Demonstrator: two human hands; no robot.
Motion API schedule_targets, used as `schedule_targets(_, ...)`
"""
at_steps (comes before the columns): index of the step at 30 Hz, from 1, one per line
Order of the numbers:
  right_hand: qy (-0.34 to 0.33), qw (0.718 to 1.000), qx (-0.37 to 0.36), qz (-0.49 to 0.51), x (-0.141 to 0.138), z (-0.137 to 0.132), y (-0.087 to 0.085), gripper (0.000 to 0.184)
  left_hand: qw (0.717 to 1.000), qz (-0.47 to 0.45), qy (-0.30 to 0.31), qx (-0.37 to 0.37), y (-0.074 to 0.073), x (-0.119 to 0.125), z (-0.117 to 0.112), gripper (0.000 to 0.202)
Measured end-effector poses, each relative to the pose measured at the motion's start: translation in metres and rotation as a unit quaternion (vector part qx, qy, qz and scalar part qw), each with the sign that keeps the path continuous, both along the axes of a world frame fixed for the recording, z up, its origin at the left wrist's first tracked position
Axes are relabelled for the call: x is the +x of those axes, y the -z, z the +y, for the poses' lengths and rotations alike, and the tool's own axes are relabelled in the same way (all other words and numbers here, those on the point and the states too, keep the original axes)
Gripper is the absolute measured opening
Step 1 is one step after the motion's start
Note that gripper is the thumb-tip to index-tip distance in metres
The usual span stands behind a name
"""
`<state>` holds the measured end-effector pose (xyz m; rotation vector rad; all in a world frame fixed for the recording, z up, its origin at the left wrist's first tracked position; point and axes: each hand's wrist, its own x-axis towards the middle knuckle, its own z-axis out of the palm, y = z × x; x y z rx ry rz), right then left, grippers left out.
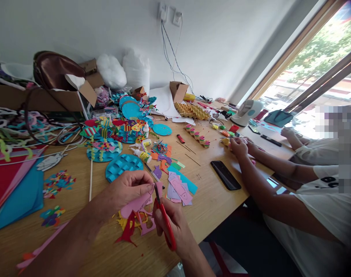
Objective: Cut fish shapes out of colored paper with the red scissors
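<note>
Between thumb and fingers, my left hand [132,189] pinches a piece of pink paper [136,204] with drawn outlines on it. My right hand [174,221] is closed on red-handled scissors [167,225], whose blades meet the paper close to my left fingertips. Below both hands lie yellow, red and pink paper scraps [128,229]. Just right of the blades is a small stack of pink and lilac paper pieces [179,188] with drawn shapes. A pen, partly hidden, lies behind my fingers.
Glue bottles [142,155], a woven blue paper disc [124,168] and decorated fish crafts [112,130] stand ahead. Coloured sheets [25,192] lie left. A black phone [225,175] is near the right edge, beside a co-worker's hands [239,148]. Thin sticks [193,159] lie mid-table.
</note>
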<state>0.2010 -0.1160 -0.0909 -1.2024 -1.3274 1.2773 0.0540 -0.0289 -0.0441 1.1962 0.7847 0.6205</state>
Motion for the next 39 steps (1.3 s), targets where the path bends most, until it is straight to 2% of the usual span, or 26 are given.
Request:
schedule_targets(8,-0.006,1.0,0.02,-0.012,0.003,0.001,0.003,0.025,0.999,0.047,0.0,0.006,-0.006,0.0,0.0,0.018)
schedule_targets(16,-0.005,0.999,0.025,-0.025,0.004,0.001,0.0,0.03,0.997,0.069,0.011,0.032,-0.004,-0.002,0.001,0.016)
schedule_targets(24,-0.013,0.996,0.025,-0.082,0.006,-0.002,-0.001,0.035,0.988,0.1,0.084,0.077,-0.001,-0.014,0.007,0.016)
schedule_targets(30,-0.023,0.995,0.021,-0.093,0.008,-0.002,-0.002,0.039,0.982,0.116,0.108,0.1,0.001,-0.018,0.012,0.017)
schedule_targets(39,-0.039,0.992,0.03,-0.112,0.011,-0.003,-0.002,0.042,0.979,0.123,0.121,0.108,-0.011,-0.018,0.011,0.016)
